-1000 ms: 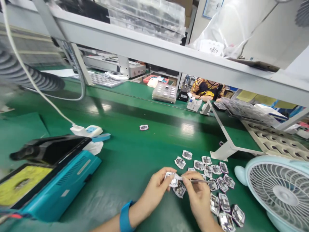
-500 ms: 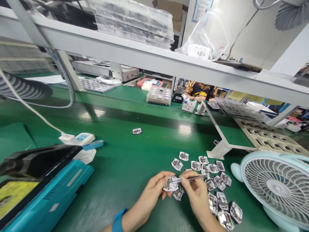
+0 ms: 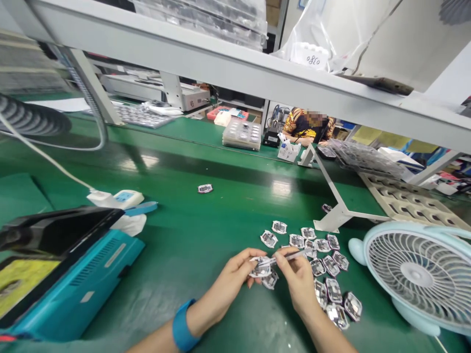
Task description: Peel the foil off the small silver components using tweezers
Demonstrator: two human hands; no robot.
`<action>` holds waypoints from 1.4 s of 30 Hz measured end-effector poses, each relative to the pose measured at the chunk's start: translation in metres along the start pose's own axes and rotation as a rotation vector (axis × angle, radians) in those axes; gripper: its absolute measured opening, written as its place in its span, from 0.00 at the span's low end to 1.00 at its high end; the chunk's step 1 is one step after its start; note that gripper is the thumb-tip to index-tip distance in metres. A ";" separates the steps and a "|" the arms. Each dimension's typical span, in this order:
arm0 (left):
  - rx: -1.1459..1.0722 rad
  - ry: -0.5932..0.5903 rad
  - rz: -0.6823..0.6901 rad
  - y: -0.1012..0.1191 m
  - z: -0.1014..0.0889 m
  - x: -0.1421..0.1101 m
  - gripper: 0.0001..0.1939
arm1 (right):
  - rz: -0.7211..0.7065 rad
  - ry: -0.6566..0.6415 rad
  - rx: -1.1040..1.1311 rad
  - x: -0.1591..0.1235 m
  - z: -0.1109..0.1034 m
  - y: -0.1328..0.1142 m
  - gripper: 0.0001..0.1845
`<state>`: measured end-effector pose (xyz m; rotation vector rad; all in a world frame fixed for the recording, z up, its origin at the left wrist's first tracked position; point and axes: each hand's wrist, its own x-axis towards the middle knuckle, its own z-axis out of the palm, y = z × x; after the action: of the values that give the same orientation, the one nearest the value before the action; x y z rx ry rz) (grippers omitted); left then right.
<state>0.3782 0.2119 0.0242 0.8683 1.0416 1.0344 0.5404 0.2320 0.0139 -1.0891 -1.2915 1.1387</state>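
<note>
Our left hand [image 3: 228, 284], a blue wristband [image 3: 183, 324] at its wrist, has its grip closed on a small shiny component [image 3: 260, 267]. Our right hand [image 3: 300, 279] has its grip closed on slim tweezers [image 3: 290, 257], their tips at that component. Another component [image 3: 270, 280] lies just under the hands on the green counter [image 3: 184, 255]. A loose cluster of components [image 3: 324, 267] spreads from 1 to 4 o'clock of the hands, and a lone one [image 3: 205, 189] sits well apart at 10 o'clock. A pale blue desk fan [image 3: 415, 274] stands at 3 o'clock, a teal machine [image 3: 73, 289] at 9 o'clock.
</note>
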 end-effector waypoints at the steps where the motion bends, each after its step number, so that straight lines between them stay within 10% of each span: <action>1: 0.006 -0.003 0.004 0.000 0.000 0.000 0.14 | -0.002 0.005 -0.009 0.000 0.000 0.000 0.13; 42: 0.206 -0.065 0.043 0.011 -0.004 0.000 0.21 | 0.048 0.008 0.121 0.003 0.006 -0.007 0.15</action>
<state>0.3712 0.2157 0.0334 1.0881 1.0910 0.9391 0.5347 0.2333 0.0216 -1.0388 -1.1800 1.2314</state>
